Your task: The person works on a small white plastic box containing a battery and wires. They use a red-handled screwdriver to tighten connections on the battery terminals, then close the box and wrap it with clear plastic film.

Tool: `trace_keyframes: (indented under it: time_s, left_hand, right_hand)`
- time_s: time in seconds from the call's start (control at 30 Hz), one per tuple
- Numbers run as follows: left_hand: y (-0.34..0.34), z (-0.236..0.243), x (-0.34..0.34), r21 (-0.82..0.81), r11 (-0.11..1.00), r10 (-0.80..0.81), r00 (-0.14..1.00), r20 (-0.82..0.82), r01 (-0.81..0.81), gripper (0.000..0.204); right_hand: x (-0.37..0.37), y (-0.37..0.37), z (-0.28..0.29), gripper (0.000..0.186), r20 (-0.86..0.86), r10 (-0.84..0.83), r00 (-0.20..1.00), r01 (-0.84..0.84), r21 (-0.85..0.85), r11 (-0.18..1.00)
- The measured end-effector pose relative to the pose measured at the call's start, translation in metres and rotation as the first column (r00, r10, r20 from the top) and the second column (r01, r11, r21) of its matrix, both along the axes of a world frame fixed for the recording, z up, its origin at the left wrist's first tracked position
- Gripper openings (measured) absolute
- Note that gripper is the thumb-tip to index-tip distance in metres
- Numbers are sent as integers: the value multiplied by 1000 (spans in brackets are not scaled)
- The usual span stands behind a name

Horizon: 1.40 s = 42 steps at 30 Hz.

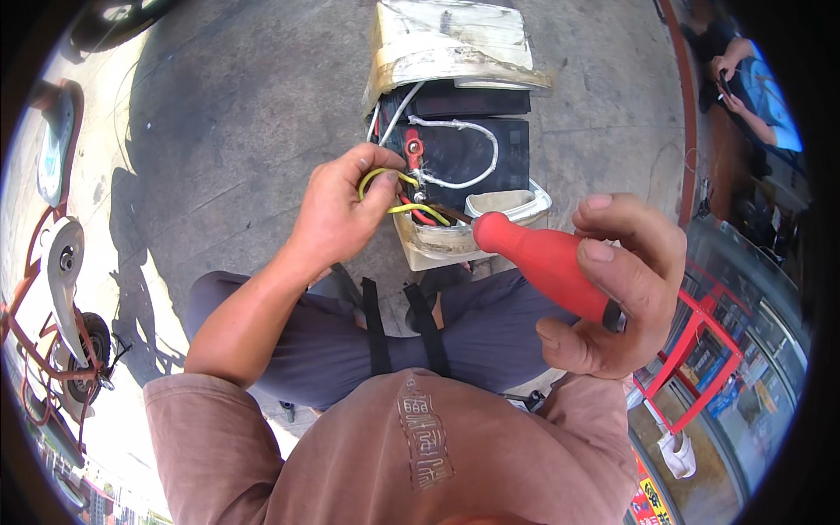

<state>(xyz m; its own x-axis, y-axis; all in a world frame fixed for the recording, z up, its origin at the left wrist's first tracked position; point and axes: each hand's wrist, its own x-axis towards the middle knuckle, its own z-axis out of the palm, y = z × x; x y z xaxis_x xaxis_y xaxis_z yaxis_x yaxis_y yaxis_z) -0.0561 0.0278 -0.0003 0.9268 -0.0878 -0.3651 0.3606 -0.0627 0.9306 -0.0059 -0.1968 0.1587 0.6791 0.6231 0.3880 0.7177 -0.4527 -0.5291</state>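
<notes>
A grey concrete floor [271,79] is spread beneath the work, brightly sunlit toward the left. A person in a brownish-pink shirt [341,455] and dark trousers is seen from above. At the upper right, a bystander in a blue top [770,101] is shown with a small dark object held in the hands (its kind cannot be made out). Directly in front of the worker's knees, an open, scuffed off-white case [451,39] is set on the floor, and a black block [455,149] is enclosed within it. The worker's right hand [652,284] is closed around the rear of a red-handled screwdriver [538,254], its handle gripped between thumb and fingers. The shaft is pointed leftward into the near end of the case; whether any screw is touched by the tip cannot be told. The left hand [341,206] is held at the case's left edge, where a looped yellow wire [420,207] is pinched between thumb and fingers. A white wire [496,153] is curved in a loop over the block. Near its left end, a red terminal piece [416,163] is seen, with a small metal bolt [419,198] just below.
</notes>
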Motion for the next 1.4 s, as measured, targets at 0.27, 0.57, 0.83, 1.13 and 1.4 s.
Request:
trace_keyframes:
  time_s: [0.27,0.57,0.83,1.13,1.4]
  left_hand:
    - [1,6,5,-98,995,2,999,-40,-6,18]
    - [4,-2,1,-229,973,-2,998,-59,-12,13]
    - [6,-5,3,-126,991,-51,997,-49,44,15]
    - [8,-7,-1,-130,991,20,1000,-17,-22,16]
    - [7,-5,0,-189,981,42,997,-61,-53,14]
  right_hand:
    - [1,11,26,54,-19,82,996,-85,-247,965]
    - [-1,12,26,51,-48,26,998,-37,-235,971]
    - [-3,8,25,50,-75,17,997,-32,-194,980]
    - [-4,5,25,48,-105,32,994,-56,-234,971]
    - [4,-2,15,54,-55,27,998,-37,-194,980]
